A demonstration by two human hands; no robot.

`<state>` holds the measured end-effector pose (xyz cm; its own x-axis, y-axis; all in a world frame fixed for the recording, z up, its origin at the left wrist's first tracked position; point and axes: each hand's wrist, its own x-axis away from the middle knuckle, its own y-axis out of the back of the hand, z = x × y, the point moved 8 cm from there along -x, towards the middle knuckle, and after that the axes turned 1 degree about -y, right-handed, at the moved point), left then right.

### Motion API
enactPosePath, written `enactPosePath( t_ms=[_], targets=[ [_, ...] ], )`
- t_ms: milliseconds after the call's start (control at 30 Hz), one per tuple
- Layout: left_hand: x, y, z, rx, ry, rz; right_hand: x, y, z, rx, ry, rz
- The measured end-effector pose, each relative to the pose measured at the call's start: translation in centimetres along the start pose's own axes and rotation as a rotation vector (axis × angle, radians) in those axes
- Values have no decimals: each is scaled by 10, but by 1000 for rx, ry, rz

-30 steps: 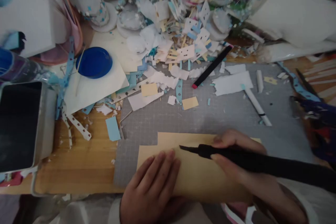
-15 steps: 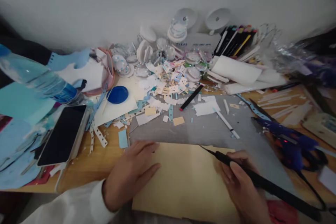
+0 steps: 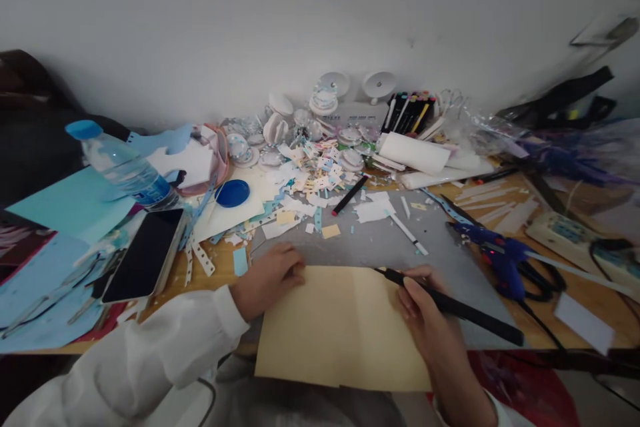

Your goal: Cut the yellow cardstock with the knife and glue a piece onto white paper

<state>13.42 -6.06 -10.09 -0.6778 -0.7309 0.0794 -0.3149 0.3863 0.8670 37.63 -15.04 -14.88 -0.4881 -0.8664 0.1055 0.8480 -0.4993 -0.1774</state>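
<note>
A pale yellow sheet of paper (image 3: 320,333) with a crease down its middle extends over the table's front edge. My left hand (image 3: 273,280) is at its upper left corner, fingers bent and closed on the edge. In my right hand (image 3: 425,307) is a long black tool (image 3: 470,317) with a thin dark tip, which lies at the sheet's top edge, right of the crease. I cannot tell exactly what kind of tool it is. The right fingers also touch the sheet's right side.
Paper scraps (image 3: 320,170) are heaped behind the grey mat (image 3: 430,210). A water bottle (image 3: 123,167) and a phone (image 3: 145,257) stand and lie left. To the right are a blue glue gun (image 3: 500,253) and a power strip (image 3: 575,240). A red marker (image 3: 350,195) lies on the mat.
The view has pulled back and shows more of the wall and front edge. My left thumb and fingers, earlier spread, are drawn together at the corner. The black tool remains at the top edge.
</note>
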Motion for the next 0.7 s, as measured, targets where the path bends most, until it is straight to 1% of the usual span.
enactPosePath(
  t_ms=[133, 267, 533, 633, 700],
  targets=[
    [-3, 2, -4, 18, 16, 40, -1, -2, -3, -6, -25, 38],
    [-4, 0, -5, 28, 51, 73, 1, -3, -2, -13, -35, 54],
    [-13, -5, 15, 127, 131, 88, 3, -3, -3, -22, -48, 68],
    [-16, -3, 17, 171, 119, 112, 4, -2, -4, -29, -65, 71],
    [-18, 2, 16, 191, 94, 122, 4, -3, -5, -33, -76, 80]
  ],
)
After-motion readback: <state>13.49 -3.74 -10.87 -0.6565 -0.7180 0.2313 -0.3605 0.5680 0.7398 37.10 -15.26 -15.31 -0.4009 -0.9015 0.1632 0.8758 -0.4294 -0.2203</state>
